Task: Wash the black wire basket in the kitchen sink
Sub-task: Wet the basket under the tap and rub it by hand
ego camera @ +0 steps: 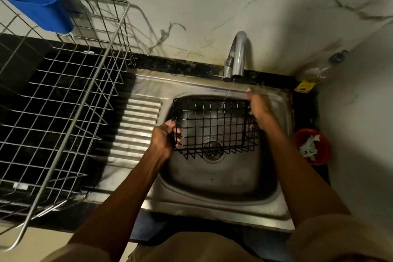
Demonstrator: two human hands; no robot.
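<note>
The black wire basket [212, 125] is held over the steel sink bowl [214, 178], above the drain. A thin stream of water falls from the chrome tap [237, 57] onto the basket's far rim. My left hand [162, 139] grips the basket's left end with its fingers curled round the wires. At the basket's right end, my right hand [260, 110] holds the side, with one finger pointing up towards the tap.
A large steel dish rack [63, 95] with a blue plastic cup holder [40, 6] stands on the black counter to the left, beside the ribbed drainboard [136, 130]. A red bowl [312, 147] with a crumpled scrap sits right of the sink. The marbled wall rises behind.
</note>
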